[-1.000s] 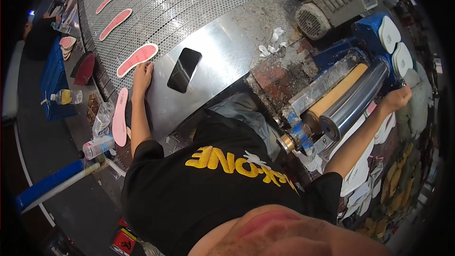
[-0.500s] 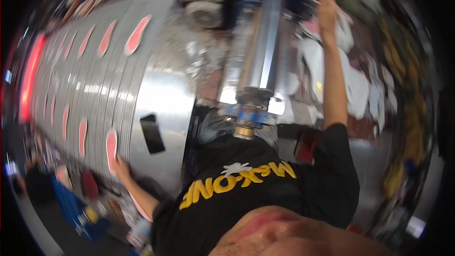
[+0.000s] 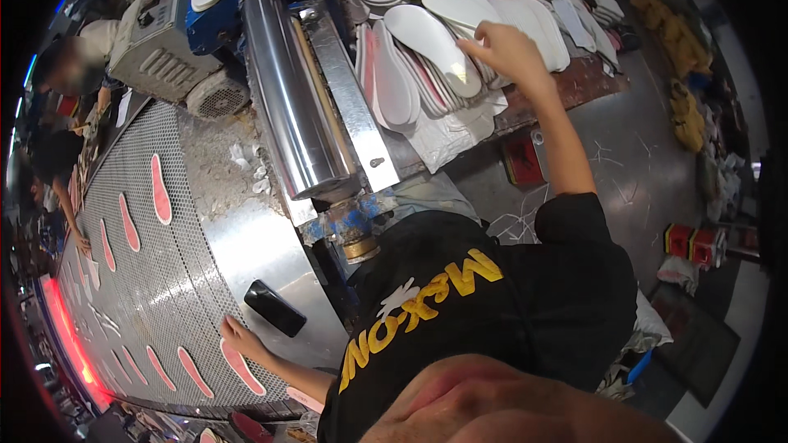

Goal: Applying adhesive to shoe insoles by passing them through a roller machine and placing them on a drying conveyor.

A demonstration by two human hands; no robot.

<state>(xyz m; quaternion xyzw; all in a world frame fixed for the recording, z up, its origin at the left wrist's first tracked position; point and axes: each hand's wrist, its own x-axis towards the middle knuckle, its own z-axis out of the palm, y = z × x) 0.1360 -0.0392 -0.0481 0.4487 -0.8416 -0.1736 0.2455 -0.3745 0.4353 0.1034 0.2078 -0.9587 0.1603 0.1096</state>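
Note:
My left hand (image 3: 239,336) is over the perforated metal belt (image 3: 164,287), at the near end of a pink, white-edged insole (image 3: 245,367). Its fingers are stretched out, seemingly with nothing in them. Over to the right, my right hand (image 3: 510,54) reaches over piles of white insoles. Its thumb and forefinger are apart at the edge of a white insole (image 3: 427,39) lying on top; whether they touch it, I cannot tell. More pink insoles (image 3: 161,190) lie spaced out in two rows along the belt.
A shiny steel roller (image 3: 289,98) on a blue machine stands between belt and piles. Beside it are a grey motor box (image 3: 153,37) and a black phone (image 3: 275,308) on the smooth metal plate. Another person's arm (image 3: 70,215) reaches onto the belt's far left. A red box (image 3: 524,161) sits below the piles.
The view has swung to the right and sharpened. My right hand has come back from beyond the roller's far end to the white insole piles. My left hand has shifted off the pink insole's middle.

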